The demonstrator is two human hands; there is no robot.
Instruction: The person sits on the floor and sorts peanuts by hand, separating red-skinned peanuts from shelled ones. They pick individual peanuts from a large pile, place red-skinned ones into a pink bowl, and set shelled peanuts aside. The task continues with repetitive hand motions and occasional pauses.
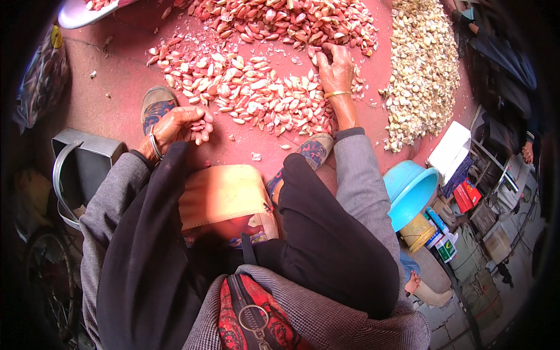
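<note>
My left hand (179,123) is closed round several pinkish cloves (202,129), which look like garlic, just above my left shoe. Farther to the right, my right hand (337,71) reaches down with bent fingers to the lower edge of a heap of red-skinned cloves (280,20). Its fingertips close on what seems to be a clove; the thumb and fingers partly hide it. Between my hands spreads a looser layer of paler pink cloves (251,87) on the red floor (116,70).
Small cream-coloured pieces (420,70) form a long pile at right. A blue basin (411,189), yellow bucket (417,231) and white foam box (449,150) stand near my right arm. A metal scoop-like bin (87,151) is at left. Another person's hand (528,153) shows far right.
</note>
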